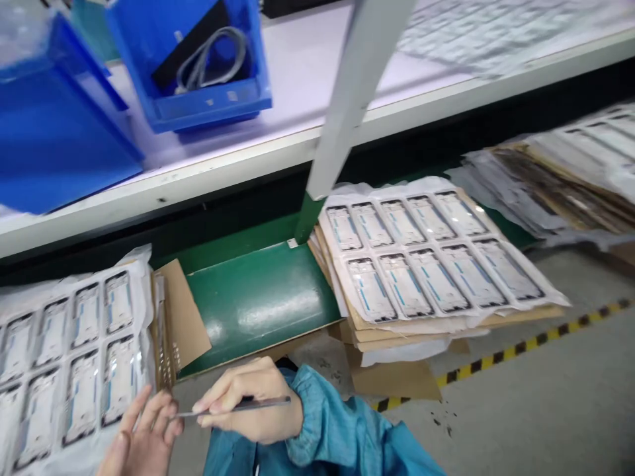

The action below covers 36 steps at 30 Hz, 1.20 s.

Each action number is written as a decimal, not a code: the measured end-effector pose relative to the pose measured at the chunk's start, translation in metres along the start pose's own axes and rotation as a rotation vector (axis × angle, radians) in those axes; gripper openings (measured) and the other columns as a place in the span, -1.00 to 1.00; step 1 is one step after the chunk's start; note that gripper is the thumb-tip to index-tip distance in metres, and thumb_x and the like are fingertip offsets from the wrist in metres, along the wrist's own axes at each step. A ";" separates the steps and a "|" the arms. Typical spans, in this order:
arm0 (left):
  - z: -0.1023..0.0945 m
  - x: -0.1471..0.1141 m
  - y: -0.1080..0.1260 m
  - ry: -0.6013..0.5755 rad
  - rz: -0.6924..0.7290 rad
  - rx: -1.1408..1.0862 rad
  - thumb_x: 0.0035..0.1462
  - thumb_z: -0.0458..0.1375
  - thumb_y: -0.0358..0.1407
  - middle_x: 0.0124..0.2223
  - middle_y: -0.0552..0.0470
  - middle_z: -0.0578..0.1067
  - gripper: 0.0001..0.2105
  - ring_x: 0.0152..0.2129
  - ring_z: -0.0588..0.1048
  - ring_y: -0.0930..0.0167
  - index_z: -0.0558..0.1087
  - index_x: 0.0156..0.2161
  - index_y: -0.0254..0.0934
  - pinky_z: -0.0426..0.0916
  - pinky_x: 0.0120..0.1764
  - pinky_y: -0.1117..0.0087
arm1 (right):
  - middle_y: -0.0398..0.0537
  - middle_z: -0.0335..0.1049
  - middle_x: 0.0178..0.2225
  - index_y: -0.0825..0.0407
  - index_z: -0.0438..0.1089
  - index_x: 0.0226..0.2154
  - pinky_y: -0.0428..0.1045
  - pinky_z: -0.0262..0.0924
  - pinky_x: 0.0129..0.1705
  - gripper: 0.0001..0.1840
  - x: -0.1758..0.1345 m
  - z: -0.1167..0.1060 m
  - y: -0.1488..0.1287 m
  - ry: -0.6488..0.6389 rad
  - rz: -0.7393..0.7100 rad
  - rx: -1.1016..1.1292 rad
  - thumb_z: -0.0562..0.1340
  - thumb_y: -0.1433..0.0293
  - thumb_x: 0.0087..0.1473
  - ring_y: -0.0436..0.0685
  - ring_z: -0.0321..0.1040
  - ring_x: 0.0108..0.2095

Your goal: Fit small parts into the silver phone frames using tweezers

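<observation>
My right hand [253,400], in a blue sleeve, is closed around a thin, dark-grey pointed metal tool [262,403] that looks like tweezers. It is held like a pen, its tip pointing left toward my left hand [146,430]. That hand is palm up with its fingers apart, and the tool's tip comes close to or touches the fingertips; I cannot tell which. Just beside the left fingers lies a tray of phone frames [102,413], rectangular with blue strips, under clear film. No part is visible between the left fingers.
A second tray of phone frames [394,246] lies on stacked cardboard at the right, with more stacks [570,178] beyond. Between the stacks shows a green bench top [258,297]. Above runs a white shelf [297,73] with blue bins [208,109] and a grey post [347,99].
</observation>
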<state>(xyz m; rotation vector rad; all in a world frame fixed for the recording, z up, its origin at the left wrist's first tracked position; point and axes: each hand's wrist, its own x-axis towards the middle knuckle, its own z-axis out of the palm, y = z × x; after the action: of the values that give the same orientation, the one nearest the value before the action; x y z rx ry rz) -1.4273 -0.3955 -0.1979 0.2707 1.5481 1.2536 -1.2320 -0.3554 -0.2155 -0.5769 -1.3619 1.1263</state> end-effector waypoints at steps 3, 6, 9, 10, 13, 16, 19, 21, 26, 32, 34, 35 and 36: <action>-0.036 0.007 -0.005 0.236 0.209 -0.043 -0.36 0.51 0.05 -0.28 -0.05 0.60 -0.39 -0.30 0.57 0.23 0.51 -0.19 -0.22 0.50 -0.34 0.31 | 0.04 0.66 -0.32 0.07 0.44 -0.52 -0.14 0.53 -0.28 -0.75 0.010 0.007 -0.002 -0.003 0.015 0.110 0.43 0.42 0.13 0.08 0.64 -0.35; -0.074 0.015 -0.005 0.418 0.453 0.191 -0.11 0.42 0.01 -0.23 -0.07 0.59 -0.54 -0.23 0.57 0.26 0.48 -0.20 -0.26 0.50 -0.21 0.29 | -0.01 0.66 -0.33 0.02 0.51 -0.50 -0.10 0.54 -0.32 -0.81 0.020 0.016 0.007 -0.010 0.136 0.098 0.44 0.50 0.09 0.11 0.63 -0.37; -0.117 0.043 0.003 0.453 0.660 0.549 0.12 0.25 -0.04 -0.16 -0.16 0.56 -0.68 -0.16 0.55 0.25 0.48 -0.22 -0.28 0.48 -0.10 0.23 | -0.05 0.66 -0.34 -0.05 0.53 -0.49 -0.06 0.57 -0.32 -0.82 0.033 0.038 0.037 -0.037 0.179 -0.012 0.46 0.49 0.04 0.15 0.63 -0.37; -0.131 0.055 0.005 0.434 0.704 0.646 0.20 0.18 -0.08 -0.13 -0.18 0.55 -0.72 -0.13 0.54 0.24 0.47 -0.20 -0.28 0.48 -0.07 0.22 | -0.05 0.66 -0.35 -0.06 0.53 -0.51 -0.06 0.57 -0.33 -0.82 0.036 0.049 0.048 -0.050 0.179 -0.049 0.47 0.46 0.03 0.17 0.63 -0.38; -0.162 0.092 0.009 0.326 0.772 0.866 0.31 0.06 -0.21 -0.03 -0.23 0.50 -0.81 -0.01 0.50 0.21 0.44 -0.14 -0.26 0.42 0.05 0.12 | -0.03 0.65 -0.37 -0.06 0.51 -0.54 -0.02 0.57 -0.36 -0.79 0.043 0.082 0.078 -0.090 0.189 -0.111 0.48 0.33 0.05 0.20 0.62 -0.40; -0.167 0.130 0.006 0.143 0.807 1.014 0.33 0.03 -0.28 0.11 -0.29 0.42 -0.82 0.14 0.41 0.17 0.41 -0.06 -0.27 0.34 0.17 0.03 | 0.02 0.65 -0.37 -0.03 0.48 -0.56 0.00 0.55 -0.36 -0.71 0.049 0.107 0.115 -0.109 0.244 -0.173 0.45 0.23 0.08 0.22 0.63 -0.38; -0.155 0.164 -0.002 -0.061 0.828 1.129 0.35 0.02 -0.29 0.24 -0.32 0.33 -0.77 0.27 0.26 0.14 0.37 0.04 -0.29 0.23 0.27 0.00 | 0.03 0.65 -0.37 0.00 0.47 -0.57 0.02 0.54 -0.31 -0.67 0.054 0.121 0.163 -0.095 0.320 -0.253 0.46 0.18 0.05 0.21 0.62 -0.35; -0.146 0.183 -0.008 -0.142 0.809 1.202 0.35 0.04 -0.26 0.29 -0.34 0.28 -0.72 0.34 0.15 0.11 0.35 0.10 -0.32 0.16 0.31 -0.03 | 0.03 0.64 -0.38 0.00 0.46 -0.56 0.05 0.54 -0.27 -0.67 0.055 0.128 0.193 -0.067 0.362 -0.261 0.47 0.17 0.02 0.22 0.62 -0.33; -0.136 0.208 -0.017 -0.159 0.736 1.295 0.33 0.08 -0.20 0.37 -0.29 0.19 -0.60 0.33 0.16 0.07 0.30 0.20 -0.30 0.16 0.30 -0.05 | 0.03 0.65 -0.33 0.00 0.50 -0.52 0.12 0.52 -0.16 -0.71 0.055 0.145 0.238 -0.059 0.406 -0.311 0.45 0.17 0.03 0.24 0.62 -0.27; -0.138 0.212 -0.015 -0.172 0.731 1.325 0.30 0.12 -0.14 0.36 -0.26 0.20 -0.55 0.26 0.23 0.05 0.31 0.23 -0.24 0.19 0.24 -0.02 | 0.01 0.65 -0.30 -0.01 0.50 -0.47 0.09 0.53 -0.16 -0.77 0.060 0.146 0.250 -0.131 0.363 -0.361 0.42 0.21 0.08 0.22 0.61 -0.26; -0.138 0.213 -0.016 -0.170 0.733 1.322 0.29 0.13 -0.14 0.36 -0.26 0.21 -0.53 0.26 0.23 0.04 0.32 0.24 -0.24 0.17 0.25 -0.02 | 0.01 0.65 -0.29 -0.01 0.50 -0.47 0.08 0.53 -0.16 -0.78 0.060 0.144 0.250 -0.145 0.359 -0.365 0.42 0.23 0.09 0.22 0.62 -0.26; -0.137 0.213 -0.016 -0.167 0.734 1.324 0.28 0.13 -0.15 0.35 -0.26 0.21 -0.53 0.25 0.23 0.04 0.32 0.25 -0.23 0.17 0.25 -0.02 | 0.01 0.65 -0.29 -0.01 0.50 -0.47 0.08 0.53 -0.16 -0.79 0.060 0.143 0.251 -0.146 0.358 -0.363 0.41 0.24 0.09 0.22 0.62 -0.26; -0.137 0.214 -0.016 -0.163 0.735 1.330 0.28 0.13 -0.14 0.34 -0.25 0.22 -0.53 0.24 0.24 0.04 0.32 0.25 -0.22 0.18 0.24 -0.02 | 0.01 0.65 -0.29 -0.01 0.50 -0.47 0.08 0.53 -0.16 -0.79 0.059 0.143 0.251 -0.142 0.355 -0.359 0.41 0.24 0.09 0.22 0.62 -0.26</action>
<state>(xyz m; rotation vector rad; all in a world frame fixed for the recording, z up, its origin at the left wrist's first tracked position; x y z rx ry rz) -1.6177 -0.3271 -0.3516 1.8533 1.9911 0.4452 -1.4489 -0.2410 -0.3792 -1.0468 -1.6424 1.2291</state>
